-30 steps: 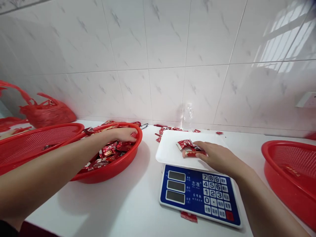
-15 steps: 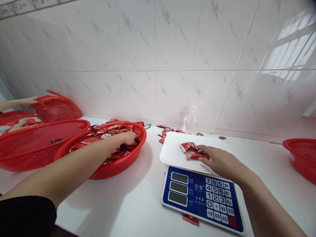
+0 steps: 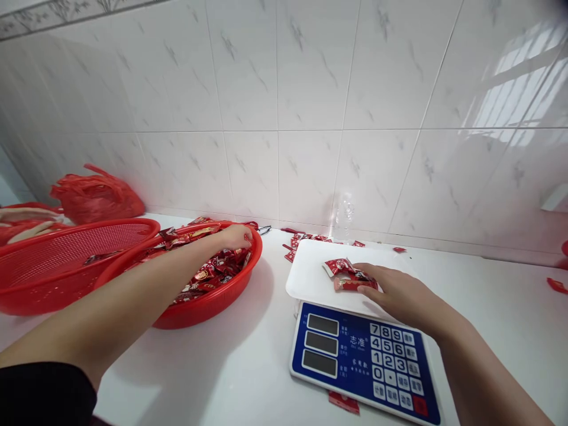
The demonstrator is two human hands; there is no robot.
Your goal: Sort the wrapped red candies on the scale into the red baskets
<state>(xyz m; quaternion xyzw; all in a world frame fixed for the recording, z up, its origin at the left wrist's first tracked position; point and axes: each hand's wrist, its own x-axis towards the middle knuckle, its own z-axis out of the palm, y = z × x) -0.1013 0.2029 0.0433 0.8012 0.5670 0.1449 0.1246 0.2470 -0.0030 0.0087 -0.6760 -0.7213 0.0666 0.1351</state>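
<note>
Red packets (image 3: 339, 266) are bunched on the white pan (image 3: 308, 275) of a scale (image 3: 350, 373). Their right end is loosely covered by the curved right hand (image 3: 394, 287); a firm grip cannot be confirmed. A light touch seems called for, lest packets be pushed about. Left hand (image 3: 237, 238) is extended to the far-right rim of a red basket (image 3: 213, 307); fingertips hidden, hold cannot be told. That basket is well filled with wrapped pieces (image 3: 208, 273); in the adjoining basket (image 3: 48, 302), one dark wrapper (image 3: 101, 258) is seen.
</note>
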